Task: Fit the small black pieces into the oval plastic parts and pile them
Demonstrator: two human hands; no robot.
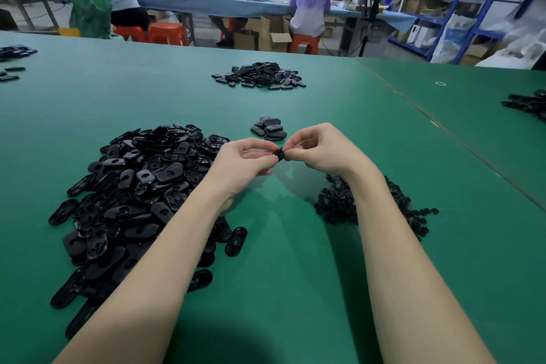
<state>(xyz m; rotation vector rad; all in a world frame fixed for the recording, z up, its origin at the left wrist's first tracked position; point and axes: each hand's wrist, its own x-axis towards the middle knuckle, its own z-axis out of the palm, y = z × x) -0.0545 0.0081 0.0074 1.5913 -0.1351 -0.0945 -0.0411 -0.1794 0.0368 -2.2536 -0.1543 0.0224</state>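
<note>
Your two hands meet in the middle above the green table [295,260], and between them sits one black part [280,154], mostly hidden by your fingers, so whether it is an oval part, a small piece or both together is hard to tell. Your left hand [242,164] has its fingers curled, thumb and fingertips pinching the part's left end. Your right hand [317,151] is curled too, fingertips nipping the right end of that same part, knuckles up. Both hands are lifted off the table, their shadows lying on the green below. Under your left forearm spreads the big heap of oval plastic parts [133,186], glossy black, tumbled every way, some showing their hollow side. Under your right wrist lies the dark pile of small black pieces [336,204], spilling out past your arm on the right. Just beyond your fingers sits a small pile [269,128] of oval parts, near your hands but not touching them. Further back, mid-table, there's another mound of black parts [260,75]. More black parts show at the left edge [14,52] and the right edge [529,103]. Beyond the table, people sit on orange stools [167,33] at a long blue bench [206,3], with blue shelving [461,3] on the right.
</note>
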